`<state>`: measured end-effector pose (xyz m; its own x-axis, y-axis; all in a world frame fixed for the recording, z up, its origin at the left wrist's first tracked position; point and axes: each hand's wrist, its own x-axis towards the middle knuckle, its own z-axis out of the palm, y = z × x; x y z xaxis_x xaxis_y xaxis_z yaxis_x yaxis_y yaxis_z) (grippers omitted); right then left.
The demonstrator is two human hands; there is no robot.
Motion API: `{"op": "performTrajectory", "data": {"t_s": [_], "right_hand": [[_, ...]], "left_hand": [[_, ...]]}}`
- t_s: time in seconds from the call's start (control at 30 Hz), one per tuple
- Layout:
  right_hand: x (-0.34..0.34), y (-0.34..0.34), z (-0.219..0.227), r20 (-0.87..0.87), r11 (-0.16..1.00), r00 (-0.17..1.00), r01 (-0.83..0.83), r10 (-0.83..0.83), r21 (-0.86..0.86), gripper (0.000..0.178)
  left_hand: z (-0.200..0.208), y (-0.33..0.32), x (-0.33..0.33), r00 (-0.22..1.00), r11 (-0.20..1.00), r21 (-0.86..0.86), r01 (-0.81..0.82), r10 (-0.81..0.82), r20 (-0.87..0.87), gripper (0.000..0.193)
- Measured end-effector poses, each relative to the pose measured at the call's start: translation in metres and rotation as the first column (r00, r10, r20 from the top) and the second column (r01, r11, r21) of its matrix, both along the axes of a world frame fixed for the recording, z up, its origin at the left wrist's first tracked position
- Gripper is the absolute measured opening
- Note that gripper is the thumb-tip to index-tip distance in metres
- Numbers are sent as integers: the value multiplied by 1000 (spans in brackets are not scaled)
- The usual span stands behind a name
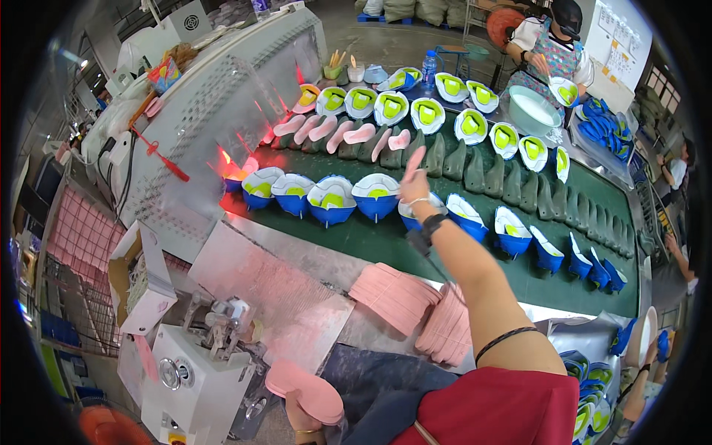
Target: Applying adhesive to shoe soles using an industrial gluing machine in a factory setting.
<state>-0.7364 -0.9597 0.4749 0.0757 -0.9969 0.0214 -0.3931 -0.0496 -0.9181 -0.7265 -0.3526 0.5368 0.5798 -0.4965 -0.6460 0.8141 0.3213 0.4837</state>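
My right arm reaches out over the green conveyor belt [326, 162]. At its end, my right hand [417, 190] is closed on a pink insole [414, 162] pointing away from me. It hovers near a row of dark green shoe lasts [473, 176]; several lasts at the left carry pink insoles [322, 128] on top. Low in front of me, my left hand [302, 419] is wrapped round a small stack of pink insoles [308, 391]. Blue and white shoe uppers [331, 213] with yellow-green insides line the belt's near side. My right forearm partly hides one of them.
Stacks of pink insole sheets [394, 298] lie on the near ledge. A grey machine [196, 386] stands at the lower left; a red-lit tunnel opening [241, 159] is at the belt's left end. Across the belt, a person [549, 55] works by a pale green basin [534, 111].
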Motion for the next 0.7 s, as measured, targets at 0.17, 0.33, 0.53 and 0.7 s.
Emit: {"op": "performTrajectory", "data": {"t_s": [0.17,0.33,0.53,0.7], "right_hand": [[-40,-89,-11,-353,979,936,-77,7,-186,38],[35,19,27,399,886,791,-416,463,-205,33],[-17,344,77,170,118,140,-984,975,133,36],[-11,406,52,67,320,344,-917,936,237,37]], "left_hand": [[-3,-6,2,998,997,81,20,-15,-55,42],[3,-18,-4,998,995,91,50,-46,-40,42],[22,-21,-5,981,988,142,69,-93,169,32],[25,9,-7,994,983,184,12,-31,101,28]]}}
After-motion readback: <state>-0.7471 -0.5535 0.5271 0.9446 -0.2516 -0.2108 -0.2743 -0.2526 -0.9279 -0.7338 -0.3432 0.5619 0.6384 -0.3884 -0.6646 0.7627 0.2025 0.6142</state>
